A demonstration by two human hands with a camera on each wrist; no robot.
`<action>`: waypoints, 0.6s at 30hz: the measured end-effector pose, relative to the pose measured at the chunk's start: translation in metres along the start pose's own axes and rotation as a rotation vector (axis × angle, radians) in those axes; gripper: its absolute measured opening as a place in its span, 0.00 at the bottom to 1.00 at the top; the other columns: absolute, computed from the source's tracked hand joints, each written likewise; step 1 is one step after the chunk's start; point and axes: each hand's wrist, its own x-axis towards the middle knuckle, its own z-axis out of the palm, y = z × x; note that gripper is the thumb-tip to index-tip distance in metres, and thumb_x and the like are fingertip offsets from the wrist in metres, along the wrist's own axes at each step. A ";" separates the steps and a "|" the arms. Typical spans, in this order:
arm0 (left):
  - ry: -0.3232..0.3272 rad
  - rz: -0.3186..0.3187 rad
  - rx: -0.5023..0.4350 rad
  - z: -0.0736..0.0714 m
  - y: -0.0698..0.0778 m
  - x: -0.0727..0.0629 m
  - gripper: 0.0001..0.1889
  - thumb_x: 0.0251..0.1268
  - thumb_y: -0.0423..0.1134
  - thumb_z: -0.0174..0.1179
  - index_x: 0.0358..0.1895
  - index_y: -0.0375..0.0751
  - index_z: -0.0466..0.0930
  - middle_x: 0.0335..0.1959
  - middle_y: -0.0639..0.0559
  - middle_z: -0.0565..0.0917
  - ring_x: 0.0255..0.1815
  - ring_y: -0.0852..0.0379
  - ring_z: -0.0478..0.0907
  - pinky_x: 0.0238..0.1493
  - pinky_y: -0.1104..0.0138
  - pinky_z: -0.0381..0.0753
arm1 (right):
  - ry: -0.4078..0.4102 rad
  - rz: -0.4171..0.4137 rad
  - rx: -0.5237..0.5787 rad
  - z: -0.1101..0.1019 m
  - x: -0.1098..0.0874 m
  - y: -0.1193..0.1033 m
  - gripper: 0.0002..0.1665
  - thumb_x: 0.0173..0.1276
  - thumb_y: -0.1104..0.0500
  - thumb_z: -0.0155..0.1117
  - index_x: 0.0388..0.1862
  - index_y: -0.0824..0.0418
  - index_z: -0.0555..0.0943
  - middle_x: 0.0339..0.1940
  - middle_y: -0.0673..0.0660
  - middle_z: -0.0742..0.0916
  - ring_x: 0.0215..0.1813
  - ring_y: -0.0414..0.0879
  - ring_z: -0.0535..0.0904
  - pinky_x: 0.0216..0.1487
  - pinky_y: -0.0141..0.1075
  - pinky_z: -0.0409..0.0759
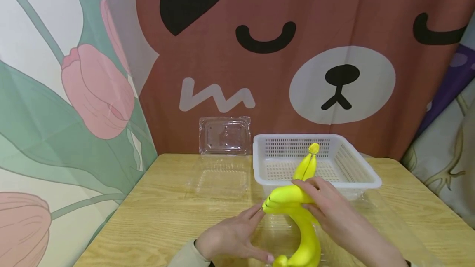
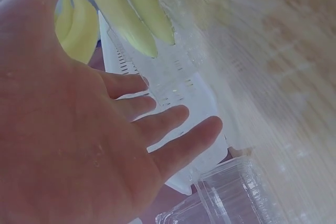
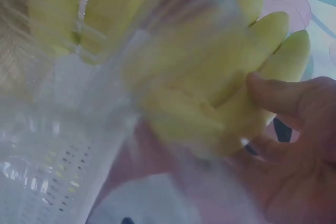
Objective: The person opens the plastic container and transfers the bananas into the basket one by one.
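Banana bunches (image 1: pixel 287 196) number two, the right hand (image 1: pixel 328 203) gripping one, the left hand (image 1: pixel 235 233) with fingers spread.

On my feed now, a wooden table (image 1: pixel 148 221): white basket (image 1: pixel 350 184) toward the back, open clear box (image 1: pixel 222 178) just beside it, ridged clear plastic (image 1: pixel 275 234) nearer the camera.

The left hand (image 1: pixel 234 234) and right hand (image 1: pixel 330 203) are bare; a plain pale beige sleeve (image 1: pixel 187 255) ends at the left wrist, with a small black patch (image 1: pixel 212 264) beside its cuff.
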 end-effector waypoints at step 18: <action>-0.033 -0.010 -0.019 -0.003 -0.001 -0.002 0.59 0.51 0.78 0.56 0.80 0.48 0.46 0.80 0.60 0.42 0.76 0.58 0.52 0.66 0.62 0.70 | -0.049 0.107 -0.080 -0.032 -0.006 0.000 0.34 0.49 0.67 0.80 0.55 0.51 0.79 0.43 0.41 0.78 0.39 0.35 0.73 0.38 0.37 0.81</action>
